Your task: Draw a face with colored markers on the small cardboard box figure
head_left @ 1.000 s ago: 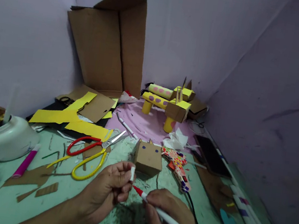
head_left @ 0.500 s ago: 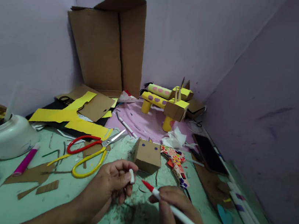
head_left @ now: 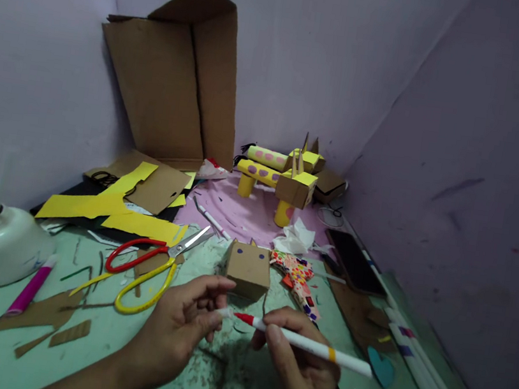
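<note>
My right hand (head_left: 301, 361) grips a white marker (head_left: 315, 346) with a red tip and an orange band, its tip pointing left. Between the thumb and fingers of my left hand (head_left: 186, 319) is a small white cap (head_left: 225, 312), its opening close to the red tip. Whether tip and cap touch, I cannot tell. Just beyond both hands sits a small cardboard box (head_left: 248, 271) with two dark dots for eyes and small pointed ears. Scissors (head_left: 168, 256) with one red and one yellow handle lie open to its left.
Yellow giraffe-like figures (head_left: 280, 181) stand at the back before a large cardboard piece (head_left: 173, 86). A floral glue gun (head_left: 298, 280) lies right of the box, a phone (head_left: 356, 263) farther right. Cardboard scraps (head_left: 40, 315), a magenta tube (head_left: 31, 286) and a white pot (head_left: 1, 245) are left.
The marker has swung from slanting down to nearly level, and its red tip has come closer to the cap. My left hand has turned the cap toward it. The view has shifted slightly.
</note>
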A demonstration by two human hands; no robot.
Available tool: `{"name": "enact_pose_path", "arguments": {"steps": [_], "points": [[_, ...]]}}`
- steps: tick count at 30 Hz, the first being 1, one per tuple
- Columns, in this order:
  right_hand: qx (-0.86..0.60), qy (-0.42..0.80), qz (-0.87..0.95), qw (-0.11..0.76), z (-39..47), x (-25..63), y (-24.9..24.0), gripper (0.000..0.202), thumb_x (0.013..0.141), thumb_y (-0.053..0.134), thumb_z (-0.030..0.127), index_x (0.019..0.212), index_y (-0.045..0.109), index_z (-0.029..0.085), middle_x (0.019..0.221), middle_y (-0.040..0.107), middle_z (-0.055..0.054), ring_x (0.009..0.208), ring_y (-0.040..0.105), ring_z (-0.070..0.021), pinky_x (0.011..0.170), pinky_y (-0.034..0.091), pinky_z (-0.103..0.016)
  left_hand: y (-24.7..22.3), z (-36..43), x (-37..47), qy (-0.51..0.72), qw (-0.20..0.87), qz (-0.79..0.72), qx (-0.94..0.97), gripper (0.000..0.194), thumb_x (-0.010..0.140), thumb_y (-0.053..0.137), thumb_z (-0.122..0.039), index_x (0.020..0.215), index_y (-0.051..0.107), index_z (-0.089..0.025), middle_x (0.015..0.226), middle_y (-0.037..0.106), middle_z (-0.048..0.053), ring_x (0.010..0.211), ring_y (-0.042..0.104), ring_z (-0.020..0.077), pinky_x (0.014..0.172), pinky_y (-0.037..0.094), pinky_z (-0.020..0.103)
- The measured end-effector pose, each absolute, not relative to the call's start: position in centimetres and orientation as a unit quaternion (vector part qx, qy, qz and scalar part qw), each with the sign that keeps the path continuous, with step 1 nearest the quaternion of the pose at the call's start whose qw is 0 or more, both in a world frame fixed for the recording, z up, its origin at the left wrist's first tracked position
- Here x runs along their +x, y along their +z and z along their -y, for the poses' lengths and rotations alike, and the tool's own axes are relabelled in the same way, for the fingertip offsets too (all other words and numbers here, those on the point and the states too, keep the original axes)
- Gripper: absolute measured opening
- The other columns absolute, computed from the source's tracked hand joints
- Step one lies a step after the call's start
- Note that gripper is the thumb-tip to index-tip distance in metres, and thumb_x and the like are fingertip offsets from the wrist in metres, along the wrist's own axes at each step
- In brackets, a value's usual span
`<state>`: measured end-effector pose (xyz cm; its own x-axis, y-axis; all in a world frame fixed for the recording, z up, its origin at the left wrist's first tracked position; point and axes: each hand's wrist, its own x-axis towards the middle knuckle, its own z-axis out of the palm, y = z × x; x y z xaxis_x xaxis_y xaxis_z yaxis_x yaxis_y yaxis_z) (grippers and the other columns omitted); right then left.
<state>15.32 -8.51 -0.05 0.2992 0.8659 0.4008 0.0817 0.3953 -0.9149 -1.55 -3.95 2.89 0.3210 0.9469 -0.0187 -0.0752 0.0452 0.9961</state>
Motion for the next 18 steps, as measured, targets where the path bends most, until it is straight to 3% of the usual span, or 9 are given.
{"name": "enact_pose_path", "arguments": {"steps": [7,11,18], "points": [[-0.486,0.354,0.491,0.630,8.5,15.1,-0.1,0.025,0.090,0.065,0.040,0.075,0.071,0.020,0.058,0.065,-0.001,0.053,0.059,-0.0136,0.051,0.045,-0.022,3.7,4.1,-1.3,0.448,0.610,-0.409,0.511,0.015,0.065,0.080,-0.015,0.080,0.077,-0.018,0.068,0.064,0.004,0.057,0.055,0.0145,0.051,0.045,0.024],[-0.478,0.403,0.461,0.630,8.6,14.7,0.0,0.029,0.085,0.070,0.047,0.075,0.072,0.020,0.057,0.065,-0.001,0.052,0.059,-0.0132,0.050,0.046,-0.021,3.8,4.0,-1.2,0.447,0.599,-0.421,0.515,0.005,0.063,0.079,-0.018,0.065,0.075,-0.018,0.061,0.062,0.003,0.048,0.053,0.0128,0.044,0.043,0.023],[-0.432,0.496,0.426,0.622,8.5,14.5,-0.9,0.030,0.084,0.073,0.049,0.083,0.070,0.019,0.054,0.066,0.000,0.046,0.060,-0.0132,0.046,0.050,-0.022,2.5,4.7,-1.2,0.494,0.631,-0.387,0.457,0.020,0.063,0.085,-0.026,0.058,0.068,-0.018,0.060,0.060,0.003,0.040,0.052,0.0122,0.033,0.037,0.021]]}}
